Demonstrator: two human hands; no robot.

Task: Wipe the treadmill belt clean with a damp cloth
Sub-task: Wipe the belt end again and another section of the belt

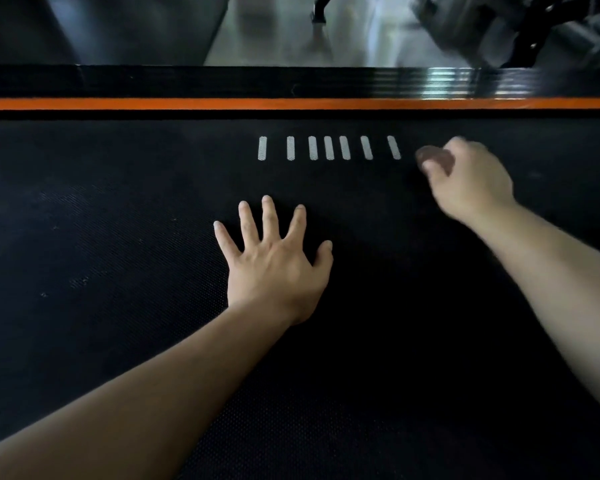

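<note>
The black textured treadmill belt (pixel 118 237) fills most of the view. My left hand (pixel 274 268) lies flat on it near the middle, palm down and fingers spread, holding nothing. My right hand (pixel 465 178) is farther away and to the right, blurred by motion, just past a row of several short white marks (pixel 328 147) on the belt. Its fingers are curled shut around a small dull brown wad (pixel 433 156), seemingly the cloth, which is mostly hidden in the fist.
An orange stripe (pixel 187 103) and a black side rail (pixel 187 81) run along the belt's far edge. Beyond them are a shiny grey floor (pixel 274 29) and dark gym equipment (pixel 534 29) at the top right.
</note>
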